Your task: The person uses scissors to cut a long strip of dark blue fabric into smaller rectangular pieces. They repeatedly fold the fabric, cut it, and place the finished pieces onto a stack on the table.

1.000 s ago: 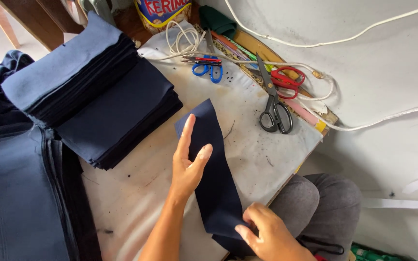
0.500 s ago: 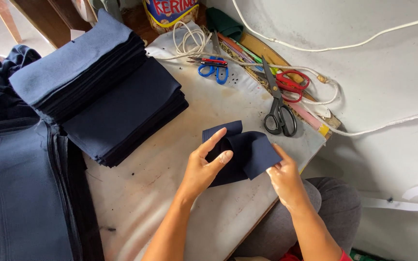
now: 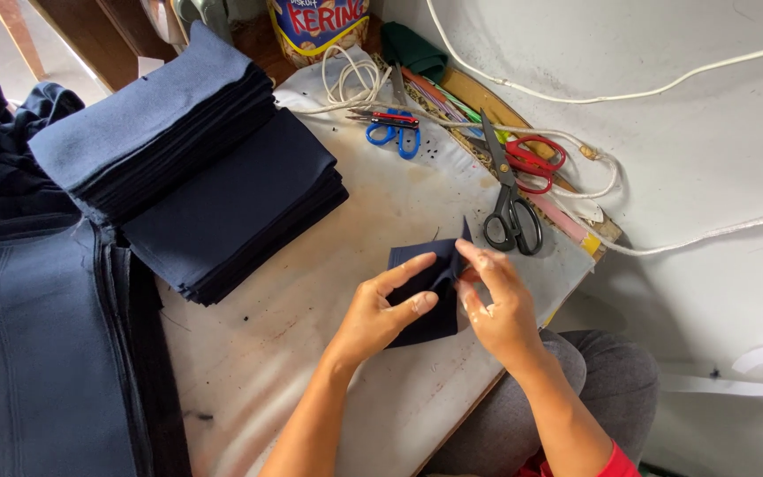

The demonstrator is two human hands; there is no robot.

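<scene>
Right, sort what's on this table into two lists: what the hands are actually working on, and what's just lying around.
In hand:
- left hand and right hand, both gripping the folded navy fabric piece

Lying about:
- stacks of navy fabric pieces
- black scissors
- red scissors
- blue scissors
- white cord
- printed bag
- table

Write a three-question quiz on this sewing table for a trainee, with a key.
1. True or false: both hands hold the folded navy cloth piece.
2. Which scissors lie nearest the right hand: A black, B red, C blue?
3. Fill in: the tall stack of navy fabric lies to the ___ of the hands.

Key: 1 true; 2 A; 3 left.
</scene>
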